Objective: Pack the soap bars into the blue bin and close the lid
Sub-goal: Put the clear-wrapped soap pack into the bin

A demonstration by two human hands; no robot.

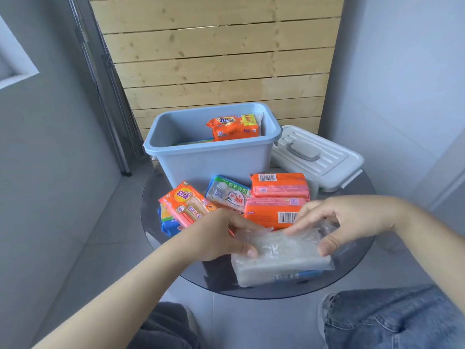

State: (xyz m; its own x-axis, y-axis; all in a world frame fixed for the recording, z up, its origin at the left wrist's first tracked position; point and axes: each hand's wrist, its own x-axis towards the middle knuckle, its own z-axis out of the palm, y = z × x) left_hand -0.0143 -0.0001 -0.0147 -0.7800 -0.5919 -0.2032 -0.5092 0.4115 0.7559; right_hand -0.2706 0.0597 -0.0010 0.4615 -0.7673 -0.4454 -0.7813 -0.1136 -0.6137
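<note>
Both hands hold one clear-wrapped soap pack [279, 258] at the near edge of the round table [156, 197]: left hand [221, 235] curled round its left end, right hand [349, 220] pinching the right end, thumb in front. Several coloured soap bars [276, 200] lie between them and the blue bin [214, 165], which already has an orange bar [234, 127] inside. Its lid [317, 157] rests beside it on the right. Packing looks partway done; next, I'd judge, lift this pack over the pile into the bin

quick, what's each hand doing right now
Left hand: gripping the clear-wrapped soap pack at its left end.
Right hand: gripping the same pack's right end.
</note>
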